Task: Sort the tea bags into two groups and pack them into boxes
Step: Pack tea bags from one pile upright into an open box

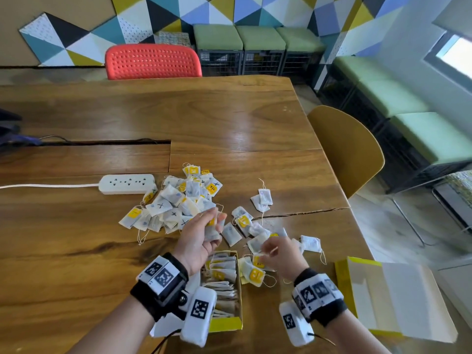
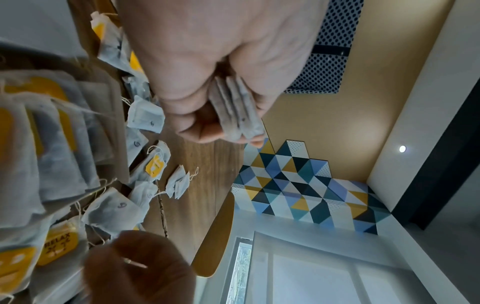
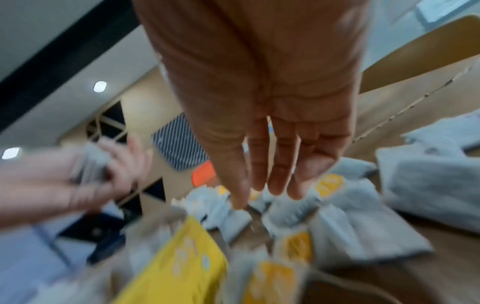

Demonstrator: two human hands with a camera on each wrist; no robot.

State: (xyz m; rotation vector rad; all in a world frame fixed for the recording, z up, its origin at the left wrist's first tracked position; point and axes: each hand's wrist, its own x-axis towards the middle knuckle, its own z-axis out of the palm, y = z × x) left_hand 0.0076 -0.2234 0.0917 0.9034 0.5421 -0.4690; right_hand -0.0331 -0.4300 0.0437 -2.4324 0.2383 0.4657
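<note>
My left hand (image 1: 214,224) hovers above the table and grips a small stack of tea bags (image 1: 212,233); the left wrist view shows the stack (image 2: 237,111) pinched between thumb and fingers. My right hand (image 1: 268,249) reaches down with straight fingers (image 3: 275,164) over loose tea bags (image 1: 255,273), some with yellow tags, and holds nothing. A yellow box (image 1: 226,324) below my left wrist holds rows of tea bags. A larger pile of tea bags (image 1: 176,200) lies behind my left hand. The right wrist view is blurred.
A second, open yellow box (image 1: 398,295) sits at the table's right front edge. A white power strip (image 1: 127,183) with its cord lies left of the pile. A yellow chair (image 1: 350,149) stands at the right edge, a red chair (image 1: 153,61) at the far side.
</note>
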